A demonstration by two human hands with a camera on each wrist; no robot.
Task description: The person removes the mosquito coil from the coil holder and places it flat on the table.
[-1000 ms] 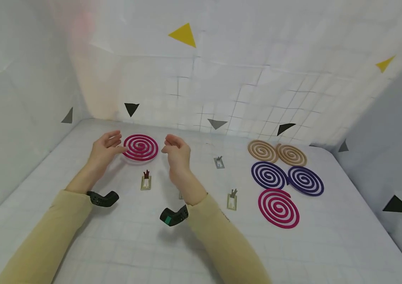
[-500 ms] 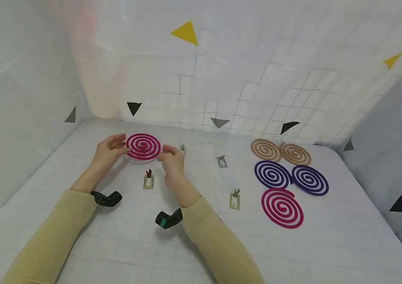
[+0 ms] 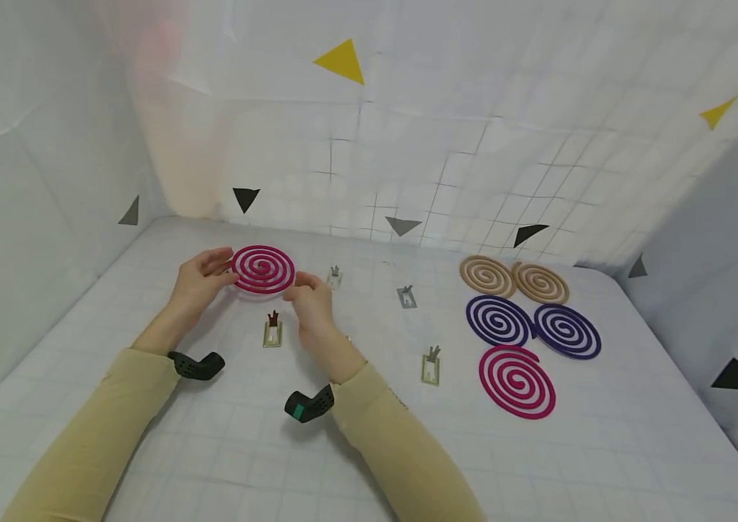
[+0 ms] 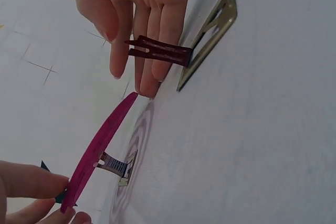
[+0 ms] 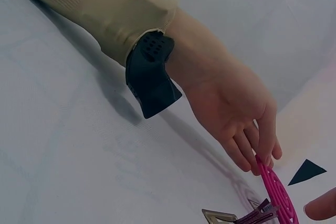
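In the head view a pink mosquito coil point(image 3: 262, 269) lies level at the back left, raised over a metal coil stand point(image 4: 113, 165) whose prongs meet its underside. My left hand point(image 3: 202, 283) pinches its left edge, thumb on one face and fingers on the other, as both wrist views show. Across from it, my right hand point(image 3: 312, 301) has its fingers extended, fingertips at the coil's right edge, thumb apart. Nearer to me, between my forearms, stands a second coil stand point(image 3: 272, 333) with dark red prongs raised.
At the right lie two tan coils point(image 3: 486, 275), two purple coils point(image 3: 567, 330) and another pink coil point(image 3: 517, 382). More stands with raised prongs, such as a silver stand point(image 3: 407, 297) and a brass stand point(image 3: 430, 368), are spread over the white tabletop point(image 3: 212, 449).
My right hand has come in leftward to the coil's right edge, uncovering a stand behind it. My left hand stays at the left edge; the coil looks unmoved.
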